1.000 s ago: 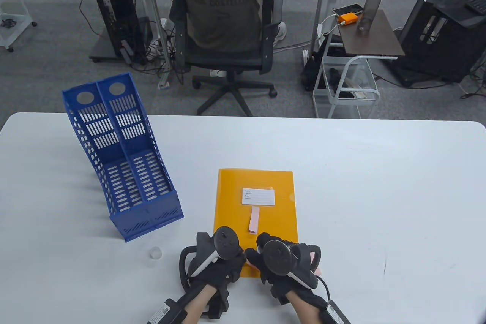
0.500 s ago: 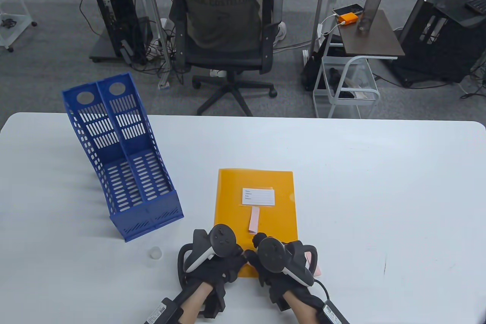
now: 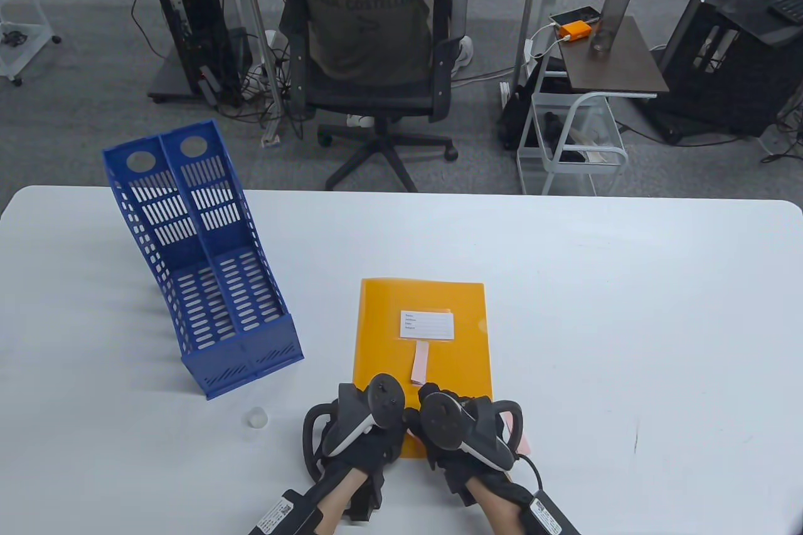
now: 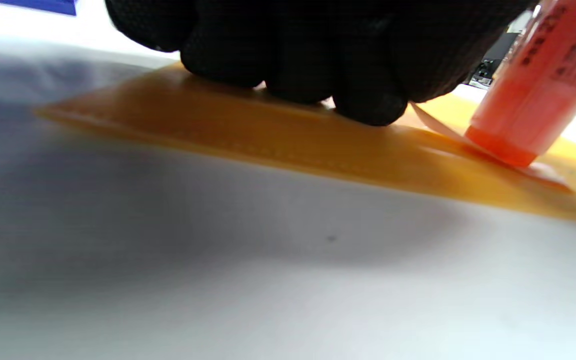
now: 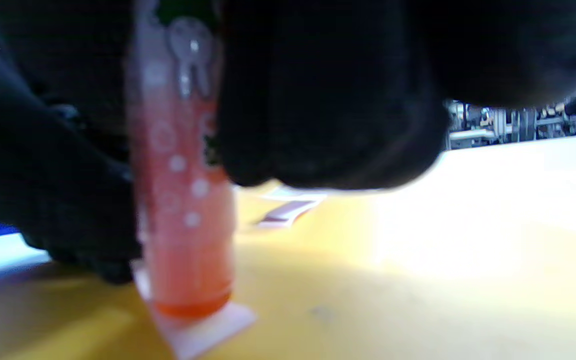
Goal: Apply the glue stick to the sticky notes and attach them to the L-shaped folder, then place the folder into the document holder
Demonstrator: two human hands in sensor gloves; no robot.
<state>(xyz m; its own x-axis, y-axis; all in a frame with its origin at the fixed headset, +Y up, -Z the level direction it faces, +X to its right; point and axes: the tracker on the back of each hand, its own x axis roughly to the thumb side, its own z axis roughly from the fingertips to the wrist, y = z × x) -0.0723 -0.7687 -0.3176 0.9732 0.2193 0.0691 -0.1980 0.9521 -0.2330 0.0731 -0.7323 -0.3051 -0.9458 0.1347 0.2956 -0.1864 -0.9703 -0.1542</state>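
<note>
Black-gloved right hand [image 3: 461,434]: curled round a translucent orange-red glue stick [image 5: 183,200], which is held nearly upright, its tip pressed onto a small pale pink sticky note [image 5: 203,327].
Left hand [image 3: 364,428]: fingers [image 4: 293,65] bent down and pressed onto the near edge of the sticky note, pinning it against the folder; nothing is enclosed by them.
Change in the hands: compared with a second ago, both hands are seen shifted slightly to the right and drawn closer together over the folder's near edge; this is judged to be a glue stroke across the note.
Sticky note being glued: lies on the near end of the glossy orange L-shaped plastic folder [image 3: 420,334]; one end is lifted slightly off the surface beside the glue tip in the left wrist view.
Folder: flat on the white bench [image 3: 627,322], unmoved over the last second; a white printed label [image 3: 427,325] and a narrow pink sticky note strip [image 3: 420,364] below it are already on its face.
Glue cap: a small clear round cap [image 3: 255,418] stands on the bench left of the hands, apart from them.
Document holder: the blue perforated two-slot plastic document holder [image 3: 201,259] stands well to the left of the folder, both slots without contents.
Meaning for the task: gluing is judged under way; turning the note over, pressing it onto the folder and filing the folder are not yet done.
</note>
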